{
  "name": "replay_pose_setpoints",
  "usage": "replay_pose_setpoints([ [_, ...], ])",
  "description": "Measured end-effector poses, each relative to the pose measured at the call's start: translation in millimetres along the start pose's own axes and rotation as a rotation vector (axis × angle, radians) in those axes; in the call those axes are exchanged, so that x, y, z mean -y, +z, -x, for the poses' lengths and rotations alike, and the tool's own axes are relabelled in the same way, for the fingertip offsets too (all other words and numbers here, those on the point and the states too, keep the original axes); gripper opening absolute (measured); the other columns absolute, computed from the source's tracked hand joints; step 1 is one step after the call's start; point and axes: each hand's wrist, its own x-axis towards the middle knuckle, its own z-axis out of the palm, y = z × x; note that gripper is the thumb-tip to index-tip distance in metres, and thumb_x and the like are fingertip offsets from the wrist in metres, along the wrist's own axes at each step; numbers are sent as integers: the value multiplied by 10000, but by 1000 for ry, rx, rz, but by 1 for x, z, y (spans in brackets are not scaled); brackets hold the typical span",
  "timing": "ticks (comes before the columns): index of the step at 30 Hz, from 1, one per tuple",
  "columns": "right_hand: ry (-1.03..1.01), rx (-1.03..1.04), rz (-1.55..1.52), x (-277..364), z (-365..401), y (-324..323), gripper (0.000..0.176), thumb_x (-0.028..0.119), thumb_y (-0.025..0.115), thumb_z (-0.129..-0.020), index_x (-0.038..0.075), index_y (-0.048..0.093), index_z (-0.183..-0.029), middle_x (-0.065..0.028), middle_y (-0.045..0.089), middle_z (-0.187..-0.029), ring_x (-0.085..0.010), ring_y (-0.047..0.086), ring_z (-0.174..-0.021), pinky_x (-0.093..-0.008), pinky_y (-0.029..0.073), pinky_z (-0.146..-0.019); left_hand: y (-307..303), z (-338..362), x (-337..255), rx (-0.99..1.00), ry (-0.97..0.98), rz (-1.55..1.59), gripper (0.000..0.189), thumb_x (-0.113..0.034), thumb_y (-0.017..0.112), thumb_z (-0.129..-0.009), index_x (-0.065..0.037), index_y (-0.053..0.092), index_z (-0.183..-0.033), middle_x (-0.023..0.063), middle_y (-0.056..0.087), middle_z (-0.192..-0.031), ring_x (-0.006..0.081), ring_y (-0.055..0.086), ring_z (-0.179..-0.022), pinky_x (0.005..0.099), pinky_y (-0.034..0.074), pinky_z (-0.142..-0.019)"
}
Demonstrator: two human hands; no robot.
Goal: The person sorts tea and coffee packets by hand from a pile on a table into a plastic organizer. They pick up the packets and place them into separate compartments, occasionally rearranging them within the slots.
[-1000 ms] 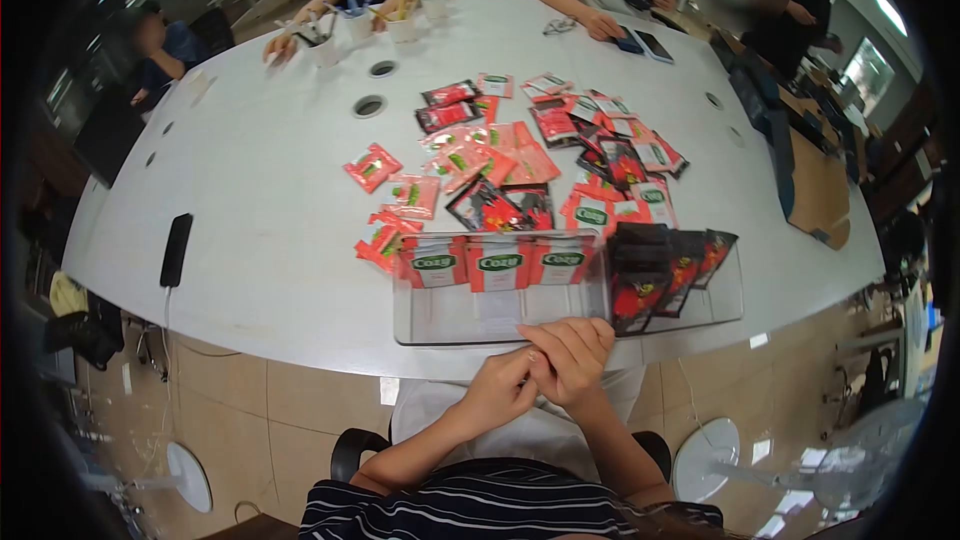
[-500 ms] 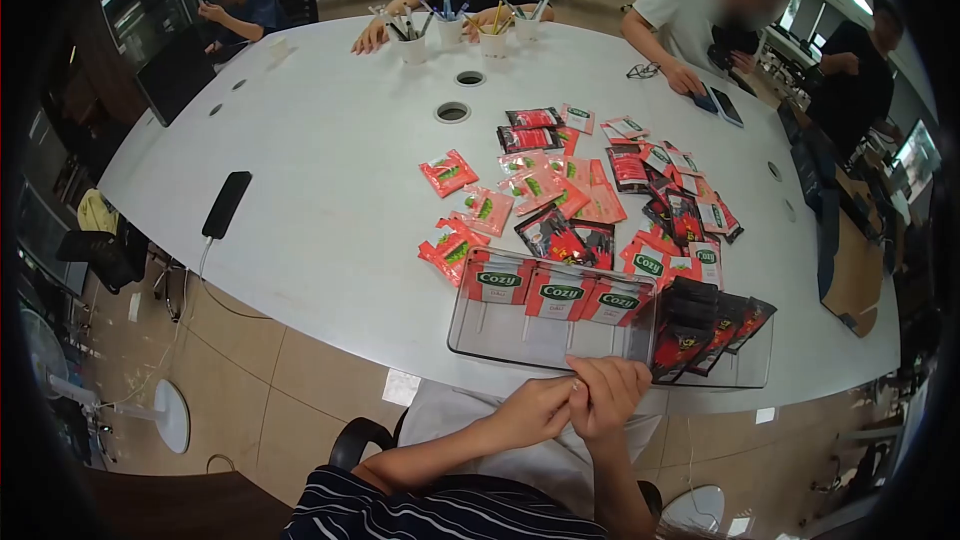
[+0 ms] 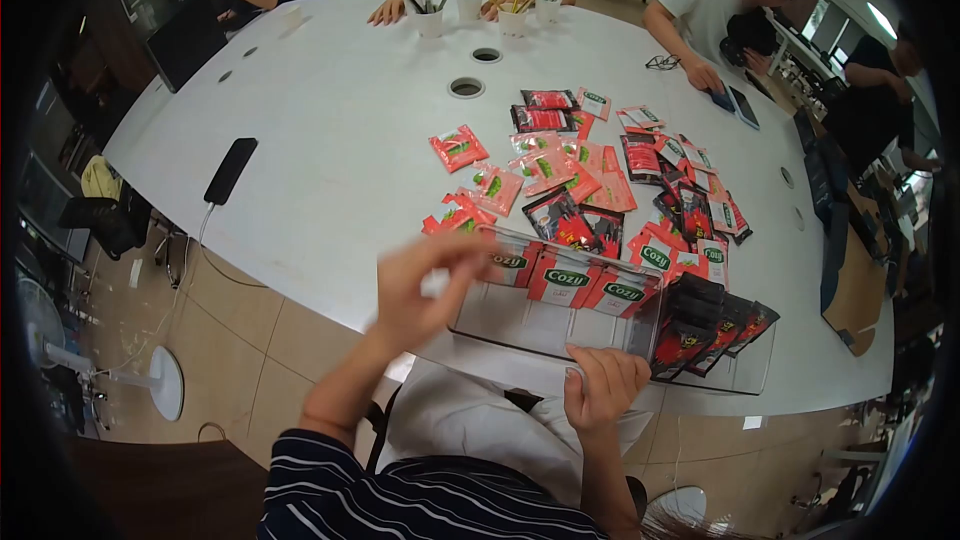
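A clear plastic tray stands at the white table's near edge. Three red Cozy packets lean in a row in its left part, and dark red-and-black packets stand in its right part. My left hand is raised and blurred at the tray's left end, with the fingers curled apart and nothing visible in them. My right hand rests with its fingertips against the tray's near wall. Beyond the tray, several loose pink, red and black packets are scattered on the table.
A black phone on a cable lies to the left. Two round cable holes are set in the middle of the table. Cups of pens stand at the far edge, where other people sit. Phones lie by a person at far right.
My hands were clasped together at the tray's near wall. My left hand has since lifted away up and to the left. The view has shifted left and down.
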Motion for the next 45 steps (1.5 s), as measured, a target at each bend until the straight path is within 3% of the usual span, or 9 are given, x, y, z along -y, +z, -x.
replay_pose_setpoints([
  [6,-29,-38,4,0,-2,1,158,180,567,-837,66,667,-882,-33,623,-777,-190,548,-728,-327,320,-767,0,-109,99,543,-68,-358,313,-142,653,-815,-24,609,-1102,118,649,-1036,249,611,-977,348,489,-850],
  [12,-11,-31,7,-1,1,1,170,201,648,-784,98,696,-910,-2,618,-816,-155,549,-760,-313,326,-769,44,-157,178,708,-144,-668,760,-355,838,-570,-47,538,-1197,195,575,-1107,316,534,-1098,388,461,-886],
  [19,-22,-57,-9,-2,-2,1,178,176,664,-763,104,683,-924,9,603,-792,-145,549,-728,-304,320,-754,56,-192,197,910,-324,-734,936,-402,884,-473,-52,483,-1243,199,612,-1069,315,619,-951,363,493,-830],
  [24,-32,-65,-20,-3,-3,1,179,167,669,-756,106,679,-924,10,600,-788,-142,551,-725,-301,320,-748,38,-201,206,729,-179,-577,249,-159,763,-712,-1,639,-859,35,620,-704,102,544,-679,277,443,-616],
  [33,-38,-71,-27,-3,-3,1,174,150,668,-751,102,673,-919,8,600,-792,-148,552,-720,-304,326,-738,-33,-165,152,1088,-513,-365,165,-123,740,-737,-25,661,-844,14,630,-825,90,560,-767,250,447,-675],
  [36,-39,-77,-27,-2,-4,1,180,138,670,-745,99,669,-921,9,596,-790,-152,549,-717,-303,325,-736,-24,-146,166,1124,-251,-416,162,-130,754,-723,-17,662,-794,28,614,-803,96,544,-738,261,439,-645],
  [39,-31,-72,-31,-2,-3,1,188,130,671,-741,99,667,-926,9,595,-794,-153,547,-723,-302,324,-741,-13,-146,160,1143,-411,-564,180,-131,759,-710,-2,669,-798,52,603,-778,113,526,-707,285,429,-627],
  [42,-32,-75,-25,0,-4,0,198,124,671,-738,100,665,-933,9,596,-800,-151,546,-733,-302,323,-748,-7,-149,138,1085,-566,-568,216,-137,765,-702,14,656,-811,51,610,-791,114,516,-695,288,419,-611],
  [45,-32,-69,-30,-1,-3,0,198,122,668,-741,97,665,-937,9,596,-803,-155,547,-740,-303,322,-755,-11,-145,125,770,-337,-544,230,-143,763,-711,21,637,-813,56,625,-804,119,521,-697,271,425,-615],
])
